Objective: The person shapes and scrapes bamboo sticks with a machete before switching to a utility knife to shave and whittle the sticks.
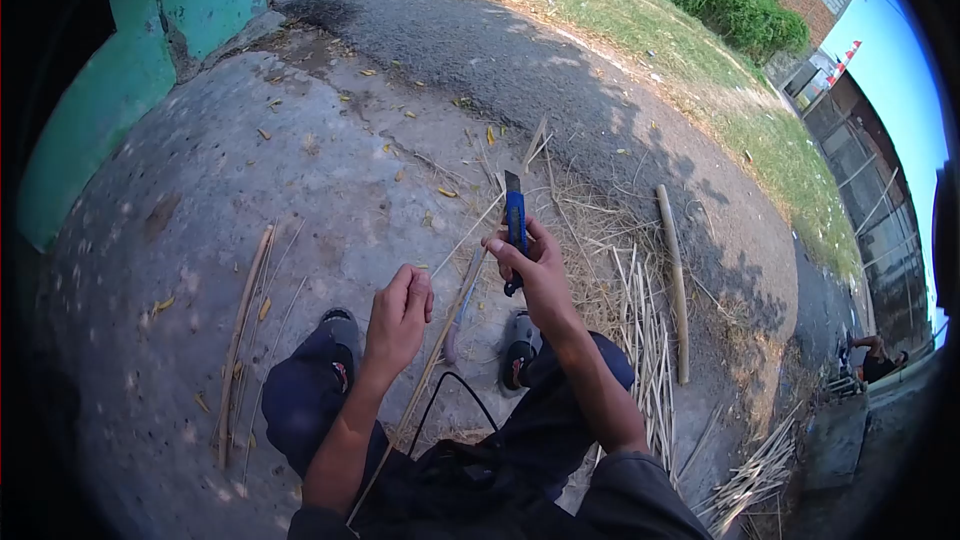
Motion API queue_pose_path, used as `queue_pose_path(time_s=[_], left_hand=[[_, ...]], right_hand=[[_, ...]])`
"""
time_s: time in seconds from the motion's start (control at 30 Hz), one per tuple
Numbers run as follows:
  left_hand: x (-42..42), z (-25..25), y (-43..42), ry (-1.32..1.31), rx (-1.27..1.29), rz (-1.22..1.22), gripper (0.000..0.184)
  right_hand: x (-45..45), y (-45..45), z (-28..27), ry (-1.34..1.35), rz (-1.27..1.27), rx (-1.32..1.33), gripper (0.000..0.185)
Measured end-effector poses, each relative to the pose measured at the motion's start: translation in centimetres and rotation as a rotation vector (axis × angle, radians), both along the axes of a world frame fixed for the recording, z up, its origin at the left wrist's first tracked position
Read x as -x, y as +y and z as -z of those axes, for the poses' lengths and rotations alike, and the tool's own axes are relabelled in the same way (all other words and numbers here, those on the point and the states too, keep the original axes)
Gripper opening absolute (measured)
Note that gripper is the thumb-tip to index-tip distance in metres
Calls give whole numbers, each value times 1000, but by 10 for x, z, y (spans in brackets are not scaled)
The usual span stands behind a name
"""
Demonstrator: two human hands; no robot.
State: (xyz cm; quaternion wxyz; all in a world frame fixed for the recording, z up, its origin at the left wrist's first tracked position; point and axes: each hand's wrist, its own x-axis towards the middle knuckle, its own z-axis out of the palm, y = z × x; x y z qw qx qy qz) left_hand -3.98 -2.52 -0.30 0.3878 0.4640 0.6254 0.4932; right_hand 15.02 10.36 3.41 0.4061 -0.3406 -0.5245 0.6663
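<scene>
A blue utility knife [516,225] stands upright in my right hand [535,265], its dark blade pointing away from me. The fingers of that hand are wrapped round its handle. My left hand [400,310] is closed over my left knee, near the end of a thin strip that slants up toward the knife; what lies between its fingers is too small to make out. A long thin bamboo strip [437,350] runs between my legs, up to the right hand's fingertips. Behind it on the ground is a curved greyish object [452,342].
Split bamboo strips [650,360] and shavings lie to the right beside a thick pole [673,285]. More sticks [245,340] lie at the left. A green wall [110,120] stands at the upper left. Another person [878,360] is at the far right.
</scene>
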Motion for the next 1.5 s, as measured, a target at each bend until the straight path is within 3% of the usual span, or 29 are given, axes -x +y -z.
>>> queue_pose_path(time_s=[0.03,0.1,0.17,0.27,0.3,0.37,0.63,0.7,0.8,0.93,1.3,1.5], left_hand=[[-5,-3,-1,1,11,-25,21],[-18,-10,0,66,-241,-152,22],[-14,-11,-1,45,-212,-113,24],[-12,-13,-3,-368,-4,202,29],[-13,-17,-5,-366,-5,196,29],[-17,-23,-10,-452,128,411,31],[-14,-12,-9,-572,65,353,37],[-16,-15,-11,-627,25,245,37],[-14,-11,-10,-621,50,175,36],[-10,-14,-9,-578,53,144,37],[-6,-20,-13,-812,92,192,39],[-8,-13,-9,-664,18,147,40]], right_hand=[[1,0,1,-10,18,4,35],[1,-1,-1,-16,17,-3,35],[1,-1,-2,-25,14,-7,35],[4,-1,1,-27,26,-22,34],[5,0,2,-26,38,-35,34],[6,-1,3,-48,45,-46,34],[8,-5,2,-166,-20,-286,28],[7,-10,5,-269,-39,-341,29],[11,-20,3,-562,-104,-632,29],[10,-25,7,-591,-162,-749,29],[0,-29,7,-622,-152,-925,27],[-1,-27,7,-628,-129,-948,26]])
